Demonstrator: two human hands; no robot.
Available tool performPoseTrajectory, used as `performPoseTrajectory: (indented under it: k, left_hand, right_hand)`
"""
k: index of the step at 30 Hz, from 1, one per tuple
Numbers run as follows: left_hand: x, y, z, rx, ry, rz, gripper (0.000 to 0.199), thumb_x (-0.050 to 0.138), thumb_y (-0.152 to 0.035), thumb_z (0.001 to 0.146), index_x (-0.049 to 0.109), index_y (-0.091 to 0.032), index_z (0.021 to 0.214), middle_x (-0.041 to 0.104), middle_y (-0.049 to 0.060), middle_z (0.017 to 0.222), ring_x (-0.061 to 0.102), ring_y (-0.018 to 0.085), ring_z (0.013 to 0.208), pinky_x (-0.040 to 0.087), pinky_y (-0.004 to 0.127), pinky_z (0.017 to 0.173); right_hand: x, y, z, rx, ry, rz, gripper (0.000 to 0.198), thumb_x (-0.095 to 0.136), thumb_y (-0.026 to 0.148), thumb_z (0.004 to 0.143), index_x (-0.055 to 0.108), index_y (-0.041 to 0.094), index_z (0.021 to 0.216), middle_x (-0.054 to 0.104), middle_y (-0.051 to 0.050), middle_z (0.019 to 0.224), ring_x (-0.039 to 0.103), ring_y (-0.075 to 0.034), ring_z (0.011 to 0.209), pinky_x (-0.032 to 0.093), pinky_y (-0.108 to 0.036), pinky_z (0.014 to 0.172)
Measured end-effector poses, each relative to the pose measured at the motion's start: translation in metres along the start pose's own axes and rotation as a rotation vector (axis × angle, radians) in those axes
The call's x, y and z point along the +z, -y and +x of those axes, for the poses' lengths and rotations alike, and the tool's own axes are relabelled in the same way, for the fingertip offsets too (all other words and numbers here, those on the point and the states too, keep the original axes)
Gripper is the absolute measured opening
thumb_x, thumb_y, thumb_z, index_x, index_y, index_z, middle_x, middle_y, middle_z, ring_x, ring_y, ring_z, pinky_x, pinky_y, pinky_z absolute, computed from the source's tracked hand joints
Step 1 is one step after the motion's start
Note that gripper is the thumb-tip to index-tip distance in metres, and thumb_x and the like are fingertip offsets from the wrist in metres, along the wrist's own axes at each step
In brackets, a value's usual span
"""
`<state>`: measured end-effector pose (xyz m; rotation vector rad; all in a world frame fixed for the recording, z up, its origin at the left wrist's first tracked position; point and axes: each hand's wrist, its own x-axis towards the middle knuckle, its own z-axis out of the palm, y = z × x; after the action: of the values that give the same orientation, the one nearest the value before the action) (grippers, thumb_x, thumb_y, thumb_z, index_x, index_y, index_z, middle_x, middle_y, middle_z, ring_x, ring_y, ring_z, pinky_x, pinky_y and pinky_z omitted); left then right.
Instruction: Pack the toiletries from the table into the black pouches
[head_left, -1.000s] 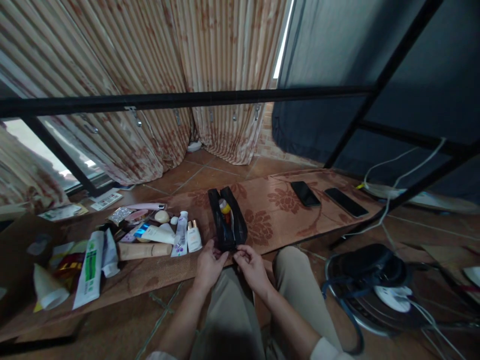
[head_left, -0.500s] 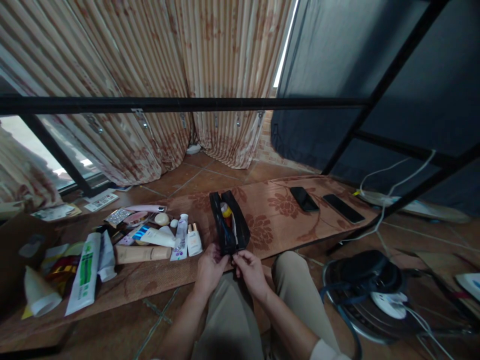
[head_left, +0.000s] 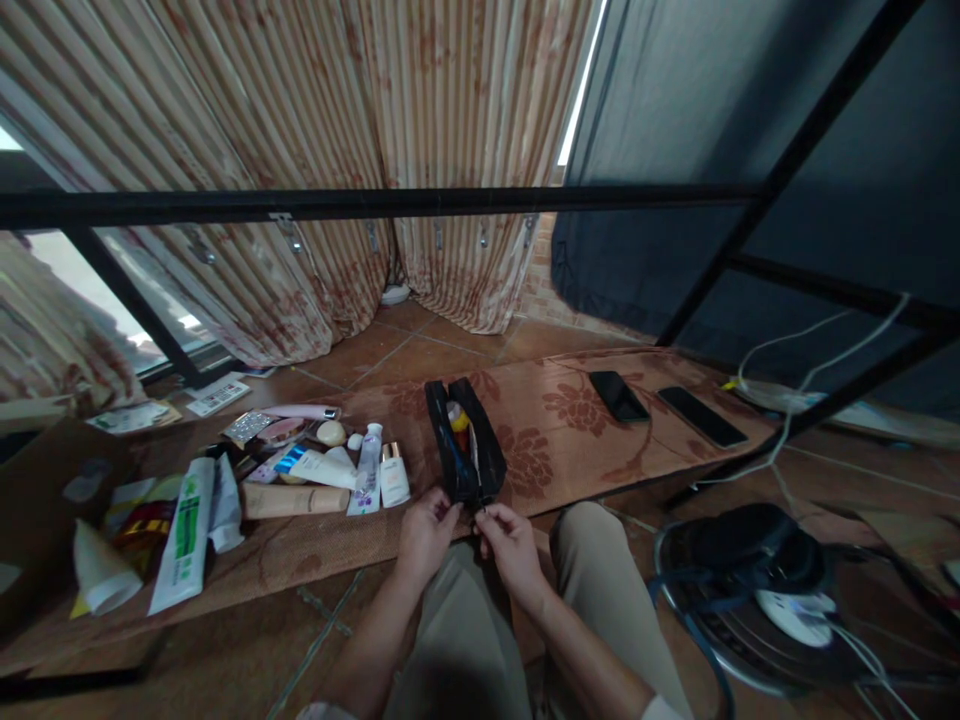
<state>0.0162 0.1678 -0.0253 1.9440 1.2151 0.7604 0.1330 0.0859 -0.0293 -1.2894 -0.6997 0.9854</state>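
Pouch (head_left: pixel 490 455): gaping as a second ago, hence still unfastened | left hand (head_left: pixel 424 533): we pinch its near end | right hand (head_left: pixel 513 546): alongside, hold we cannot tell

1. Plain khaki trousers (head_left: pixel 600 570) covered both legs, smooth and rounded over the knee.
2. A pale right sleeve (head_left: pixel 661 709) ended on the forearm.
3. A similarly light left sleeve (head_left: pixel 324 711) barely showed.
4. The left hand (head_left: pixel 426 538) and right hand (head_left: pixel 514 555) were bare.

Phones (head_left: pixel 619 396): two lay near each other on the patterned cloth (head_left: pixel 570 460).
Striped curtains (head_left: pixel 300 100): hung behind the black rail (head_left: pixel 480 203).
Blue drape (head_left: pixel 675 100): hung to their right.
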Motion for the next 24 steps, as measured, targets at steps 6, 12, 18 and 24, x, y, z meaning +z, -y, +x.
performPoseTrajectory:
  k: [6,12,18,24]
  left_hand:
    - [0.000,0.002,0.000,0.017,0.001,0.031,0.025,0.052,-0.037,0.082,0.049,-0.020,0.065,0.049,-0.004,0.057,0.046,0.012,0.054,0.031,0.023,0.054]
    - [0.002,0.006,0.000,0.045,-0.004,0.037,0.022,0.051,-0.034,0.083,0.049,-0.020,0.065,0.050,-0.004,0.058,0.046,0.012,0.056,0.030,0.023,0.055]
    - [0.002,0.005,0.001,0.033,-0.001,0.045,0.022,0.051,-0.034,0.083,0.049,-0.020,0.067,0.049,-0.004,0.059,0.046,0.012,0.056,0.030,0.023,0.055]
    - [0.001,0.002,-0.001,0.017,-0.005,0.056,0.021,0.051,-0.032,0.082,0.048,-0.020,0.065,0.047,-0.004,0.057,0.045,0.012,0.055,0.029,0.023,0.055]
  right_hand:
    - [0.003,0.009,-0.007,-0.005,-0.015,0.026,0.030,0.063,0.044,0.077,0.057,0.017,0.066,0.052,0.005,0.052,0.042,-0.006,0.039,0.031,-0.018,0.038]
    - [0.009,0.015,-0.014,0.002,-0.048,0.048,0.029,0.062,0.043,0.077,0.056,0.017,0.065,0.048,0.006,0.047,0.039,-0.005,0.037,0.030,-0.017,0.038]
    - [0.013,0.018,-0.015,0.033,-0.075,0.078,0.029,0.061,0.043,0.078,0.055,0.018,0.064,0.045,0.007,0.043,0.037,-0.006,0.036,0.029,-0.018,0.038]
    - [0.015,0.022,-0.016,0.049,-0.085,0.103,0.030,0.062,0.042,0.075,0.054,0.018,0.060,0.044,0.007,0.042,0.035,-0.005,0.036,0.028,-0.018,0.038]
